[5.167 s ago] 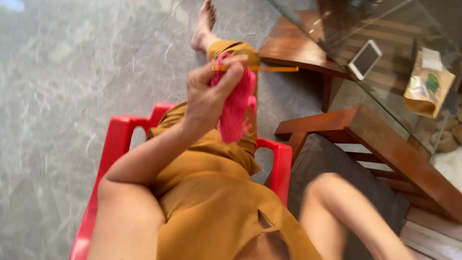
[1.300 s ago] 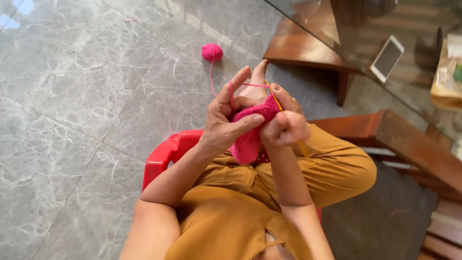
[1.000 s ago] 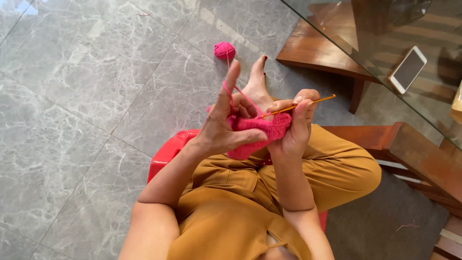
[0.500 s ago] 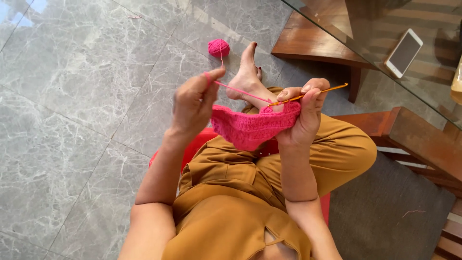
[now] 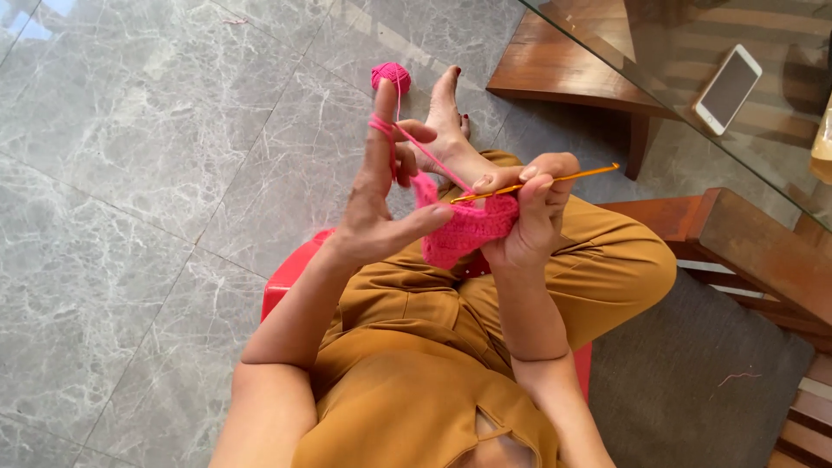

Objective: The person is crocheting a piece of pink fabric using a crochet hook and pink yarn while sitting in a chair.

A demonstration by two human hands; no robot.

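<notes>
The left hand [image 5: 381, 208] is spread, pink wool yarn [image 5: 429, 156] looped on its finger; the right hand [image 5: 524, 217] clamps the thin orange crochet hook [image 5: 555, 180] and pink crocheted piece [image 5: 464, 227]. The taut strand toward the pink yarn ball [image 5: 392, 76] at 12 o'clock could slip off.

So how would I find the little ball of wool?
Look at the grey marble floor, just beyond the person's bare foot. There lies a small round ball of pink yarn. It is the only loose round thing there, with a strand leading up to the left hand.

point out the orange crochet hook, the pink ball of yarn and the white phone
orange crochet hook [image 5: 572, 178], head view, bare shaft right of the fingers
pink ball of yarn [image 5: 392, 76], head view, middle of the ball
white phone [image 5: 729, 88], head view, middle of its dark screen
</notes>
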